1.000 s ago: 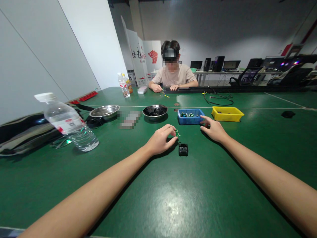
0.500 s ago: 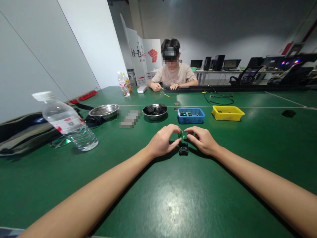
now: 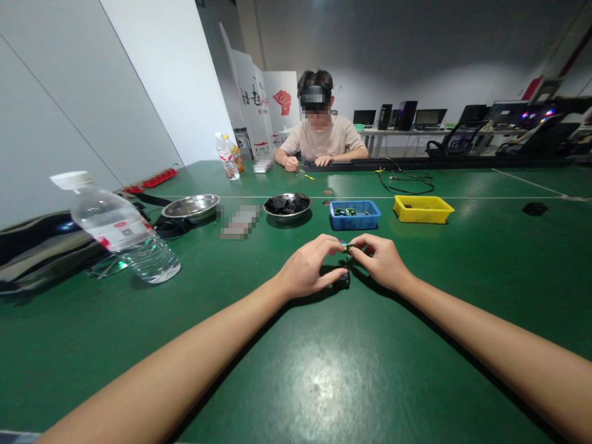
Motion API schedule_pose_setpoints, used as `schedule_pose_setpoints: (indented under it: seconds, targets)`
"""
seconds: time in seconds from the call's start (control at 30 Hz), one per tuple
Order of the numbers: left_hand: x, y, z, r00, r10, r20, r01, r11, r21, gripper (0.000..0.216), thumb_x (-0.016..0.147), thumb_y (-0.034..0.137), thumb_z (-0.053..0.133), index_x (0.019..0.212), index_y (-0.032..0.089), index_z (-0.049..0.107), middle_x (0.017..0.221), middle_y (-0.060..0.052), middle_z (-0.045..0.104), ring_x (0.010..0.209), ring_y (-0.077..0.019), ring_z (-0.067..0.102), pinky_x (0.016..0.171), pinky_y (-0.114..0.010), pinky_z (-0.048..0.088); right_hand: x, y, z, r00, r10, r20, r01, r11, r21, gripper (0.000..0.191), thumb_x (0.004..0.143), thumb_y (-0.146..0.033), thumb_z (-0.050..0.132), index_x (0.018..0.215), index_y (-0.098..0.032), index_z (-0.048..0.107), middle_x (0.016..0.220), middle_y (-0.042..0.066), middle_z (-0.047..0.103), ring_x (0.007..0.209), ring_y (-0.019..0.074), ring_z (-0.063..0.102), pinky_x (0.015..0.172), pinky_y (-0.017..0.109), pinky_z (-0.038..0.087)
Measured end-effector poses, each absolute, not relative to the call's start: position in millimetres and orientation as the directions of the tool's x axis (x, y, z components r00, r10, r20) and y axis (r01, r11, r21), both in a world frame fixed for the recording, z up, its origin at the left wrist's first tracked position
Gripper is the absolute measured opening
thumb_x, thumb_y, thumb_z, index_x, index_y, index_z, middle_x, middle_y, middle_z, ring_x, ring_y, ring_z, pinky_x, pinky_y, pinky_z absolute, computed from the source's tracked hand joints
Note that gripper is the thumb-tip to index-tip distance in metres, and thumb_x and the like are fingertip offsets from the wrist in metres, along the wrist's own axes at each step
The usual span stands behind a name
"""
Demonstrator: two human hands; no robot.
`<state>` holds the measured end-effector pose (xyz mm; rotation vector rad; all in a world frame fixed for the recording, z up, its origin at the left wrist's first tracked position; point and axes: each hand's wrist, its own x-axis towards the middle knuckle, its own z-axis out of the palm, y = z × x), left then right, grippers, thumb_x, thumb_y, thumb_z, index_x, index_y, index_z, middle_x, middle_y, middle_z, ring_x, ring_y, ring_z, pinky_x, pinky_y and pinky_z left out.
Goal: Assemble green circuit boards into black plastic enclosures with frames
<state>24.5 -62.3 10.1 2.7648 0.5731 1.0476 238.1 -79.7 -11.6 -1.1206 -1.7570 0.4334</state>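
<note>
A small green circuit board (image 3: 346, 247) is pinched between the thumb and fingers of my right hand (image 3: 382, 262), just above the table. My left hand (image 3: 308, 265) has its thumb and index finger spread apart; the index fingertip is close to the board's left end, and whether it touches cannot be told. Under the board, a small black plastic housing (image 3: 343, 282) rests on the green table, partly covered by my left thumb. Contact between thumb and housing is unclear.
Beyond my hands stand a blue bin (image 3: 354, 223) with circuit boards, a yellow bin (image 3: 423, 216), and a metal bowl (image 3: 287, 217) of black parts. Farther left are a metal dish (image 3: 191, 217) and a tilted water bottle (image 3: 127, 231). Another person (image 3: 324, 139) sits opposite.
The circuit board has passed from my left hand to my right and turned from upright to nearly flat. My left thumb and index finger have spread, the thumb now covering part of the housing.
</note>
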Motion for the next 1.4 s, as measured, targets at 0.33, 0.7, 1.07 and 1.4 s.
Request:
schedule_pose_setpoints:
  seconds: [0.33,0.7,1.07,1.4]
  targets:
    - [17.9,-58.0,11.7,0.853,0.457,0.252,0.394,-0.881,0.262,0.033,0.086,0.044,0.066,0.104,0.017,0.059,0.1,-0.008,0.066,0.091,-0.0215,0.063,0.079,-0.031,0.049,281.0,-109.7,-8.4,-0.318,0.804,0.503,0.694,0.559,-0.454,0.011,0.085,-0.019,0.062,0.079,-0.018,0.071,0.077,0.005,0.073,0.065,0.0158,0.065,0.062,0.027,0.048]
    - [19.3,-53.2,8.8,0.826,0.504,0.253,0.43,-0.853,0.297,0.033,0.085,0.042,0.067,0.104,0.016,0.061,0.095,-0.007,0.066,0.086,-0.0201,0.062,0.075,-0.03,0.048,279.2,-105.1,-6.3,-0.552,0.68,0.483,0.601,0.726,-0.334,0.016,0.084,-0.013,0.058,0.088,-0.018,0.072,0.098,0.01,0.075,0.089,0.0195,0.071,0.082,0.032,0.056]
    - [19.6,-53.4,9.9,0.826,0.504,0.253,0.424,-0.851,0.31,0.032,0.084,0.041,0.068,0.104,0.017,0.061,0.095,-0.006,0.066,0.086,-0.02,0.062,0.076,-0.03,0.048,279.8,-107.4,-2.7,-0.501,0.744,0.443,0.614,0.666,-0.423,0.009,0.086,-0.021,0.061,0.086,-0.019,0.071,0.092,0.007,0.075,0.083,0.0182,0.07,0.077,0.03,0.053]
    - [20.0,-54.0,10.1,0.826,0.511,0.238,0.429,-0.844,0.322,0.032,0.086,0.042,0.067,0.105,0.017,0.06,0.096,-0.006,0.066,0.086,-0.0199,0.062,0.076,-0.031,0.047,280.1,-107.0,-1.0,-0.429,0.78,0.455,0.688,0.608,-0.395,0.015,0.089,-0.021,0.056,0.083,-0.017,0.068,0.078,0.005,0.071,0.069,0.0161,0.063,0.066,0.028,0.048]
